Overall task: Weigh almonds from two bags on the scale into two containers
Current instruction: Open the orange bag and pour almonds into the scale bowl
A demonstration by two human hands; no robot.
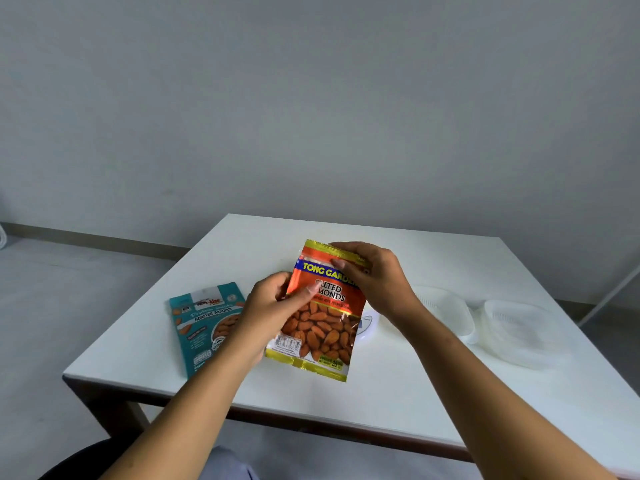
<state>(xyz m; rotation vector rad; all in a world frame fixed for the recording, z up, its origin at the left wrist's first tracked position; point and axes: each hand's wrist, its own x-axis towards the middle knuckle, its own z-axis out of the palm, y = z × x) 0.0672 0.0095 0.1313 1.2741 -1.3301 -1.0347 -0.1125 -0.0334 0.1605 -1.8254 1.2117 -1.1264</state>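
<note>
While lifted clear of the white bench (pixel 398 386), held nearly upright with the top leaning a little to the right: orange salted-almond bag (pixel 318 327), printed front toward the camera, gold bands at top and bottom. Gripped at its left edge, about halfway up, by the left hand (pixel 270 306), with the thumb laid across the front and the fingers curled behind. Pinched at its top right corner by the right hand (pixel 374 275), with fingers folded over the gold seal and the thumb pressed on the blue brand band. Cannot tell whether torn open at the top.

Lying flat on the bench to the left: teal roasted-almond bag (pixel 204 327), front up, right side partly hidden by the left wrist and forearm. Just behind the orange bag and mostly hidden by it: white scale (pixel 367 323), only a rounded edge showing. Farther right on the bench: left container (pixel 446 313) and right container (pixel 519 330), both clear plastic, side by side and very close, open tops up. Beyond the bench: grey floor (pixel 52 306) and plain grey wall (pixel 311 98).
</note>
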